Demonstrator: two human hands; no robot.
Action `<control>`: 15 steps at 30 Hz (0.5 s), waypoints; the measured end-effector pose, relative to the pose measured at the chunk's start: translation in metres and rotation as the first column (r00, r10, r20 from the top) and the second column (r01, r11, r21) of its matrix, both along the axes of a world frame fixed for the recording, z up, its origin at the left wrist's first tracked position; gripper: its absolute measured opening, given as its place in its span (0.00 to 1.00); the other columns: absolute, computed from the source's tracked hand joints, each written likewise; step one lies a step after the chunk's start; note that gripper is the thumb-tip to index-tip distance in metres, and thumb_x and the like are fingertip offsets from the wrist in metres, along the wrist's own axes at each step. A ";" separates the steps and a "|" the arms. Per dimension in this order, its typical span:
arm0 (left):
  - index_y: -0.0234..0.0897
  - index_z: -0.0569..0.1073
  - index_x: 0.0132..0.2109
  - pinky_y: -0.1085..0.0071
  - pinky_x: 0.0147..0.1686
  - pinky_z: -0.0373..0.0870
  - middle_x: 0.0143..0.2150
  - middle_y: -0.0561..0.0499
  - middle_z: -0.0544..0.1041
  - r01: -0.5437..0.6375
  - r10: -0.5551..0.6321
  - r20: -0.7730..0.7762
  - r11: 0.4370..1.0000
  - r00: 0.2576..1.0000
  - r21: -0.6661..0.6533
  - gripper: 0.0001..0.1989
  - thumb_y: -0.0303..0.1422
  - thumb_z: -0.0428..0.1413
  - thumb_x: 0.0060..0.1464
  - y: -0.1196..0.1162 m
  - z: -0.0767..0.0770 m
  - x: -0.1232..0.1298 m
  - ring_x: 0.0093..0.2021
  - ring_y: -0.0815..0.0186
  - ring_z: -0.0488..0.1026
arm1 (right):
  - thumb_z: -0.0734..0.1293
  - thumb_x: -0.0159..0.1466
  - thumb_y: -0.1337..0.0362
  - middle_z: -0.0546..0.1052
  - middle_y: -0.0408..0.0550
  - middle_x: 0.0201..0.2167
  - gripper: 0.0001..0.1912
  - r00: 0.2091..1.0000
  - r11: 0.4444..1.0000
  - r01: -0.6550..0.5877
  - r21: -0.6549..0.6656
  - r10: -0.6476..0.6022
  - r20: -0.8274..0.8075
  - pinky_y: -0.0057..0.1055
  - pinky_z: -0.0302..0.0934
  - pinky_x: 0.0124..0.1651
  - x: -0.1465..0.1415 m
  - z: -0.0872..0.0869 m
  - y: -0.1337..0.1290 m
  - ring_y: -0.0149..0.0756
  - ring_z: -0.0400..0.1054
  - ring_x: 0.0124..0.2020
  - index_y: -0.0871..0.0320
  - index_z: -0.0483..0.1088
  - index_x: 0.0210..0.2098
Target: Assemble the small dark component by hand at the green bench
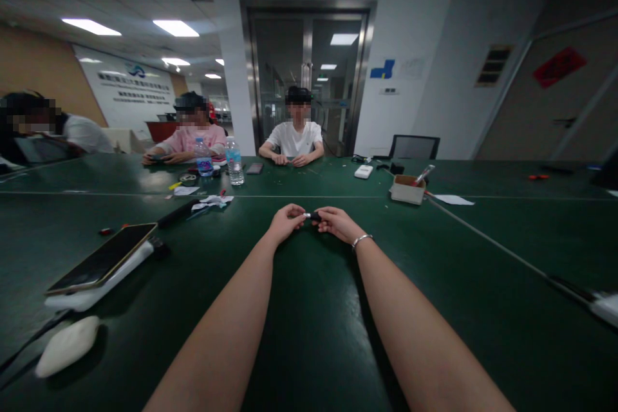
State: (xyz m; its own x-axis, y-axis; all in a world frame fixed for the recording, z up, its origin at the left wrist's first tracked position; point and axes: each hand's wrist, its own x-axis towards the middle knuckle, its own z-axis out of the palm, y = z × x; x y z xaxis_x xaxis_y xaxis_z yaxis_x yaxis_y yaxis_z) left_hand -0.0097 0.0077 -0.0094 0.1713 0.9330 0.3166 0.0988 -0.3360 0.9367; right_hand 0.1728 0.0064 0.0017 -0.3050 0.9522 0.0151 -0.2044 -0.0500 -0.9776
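1. Small black item [315,215] with a silvery end; held just above or against the bench, which of the two cannot be told, between the two hands, near the middle of the view.
2. Left hand [286,222]: fingers bent, thumb and forefinger pinching the silvery end; forearm reaching forward and inward from the lower edge.
3. Right hand [339,224]: fingers curled, fingertips gripping the black end; forearm mirrored from the lower right. Silver-coloured bracelet [362,242] at the wrist.
4. Bench [309,347]: broad, dark green, slightly glossy, crossed by a pale line beyond the hands.
5. Bench, left side: dark-screened phone [103,259] lying tilted on a white block [99,290]; pale rounded object [68,346] nearer the viewer.
6. Bench, beyond the line: two plastic bottles, one with purple in its label [203,158], one clear with a blue label [235,162], both upright; open carton [407,191] with contents protruding, at right; white paper [452,199] beside it.
7. Persons: one in a white shirt [298,143] seated opposite; one in pink [193,140] to that person's side; another at far left [89,133].
8. Room: metal-framed glass door [280,64], white wall [415,26], lettered sign wall [138,87], lit ceiling panels [176,28], red decoration [560,67] on a door at right.
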 end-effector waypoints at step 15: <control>0.33 0.72 0.36 0.72 0.28 0.67 0.35 0.46 0.75 0.006 -0.006 0.006 1.000 1.000 -0.004 0.15 0.32 0.63 0.39 -0.001 0.003 -0.001 0.31 0.68 0.71 | 0.63 0.63 0.69 0.74 0.49 0.21 0.04 1.000 0.999 -0.020 0.030 0.020 -0.011 0.23 0.66 0.24 0.001 -0.001 0.001 0.26 0.66 0.18 0.65 0.67 0.35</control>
State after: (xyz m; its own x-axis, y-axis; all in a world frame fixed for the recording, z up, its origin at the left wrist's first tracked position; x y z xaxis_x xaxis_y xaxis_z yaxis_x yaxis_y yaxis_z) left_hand -0.0110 0.0062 -0.0061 0.1751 0.9330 0.3145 0.0907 -0.3333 0.9384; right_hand 0.1734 0.0071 0.0002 -0.3239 0.9449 0.0466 -0.2147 -0.0255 -0.9763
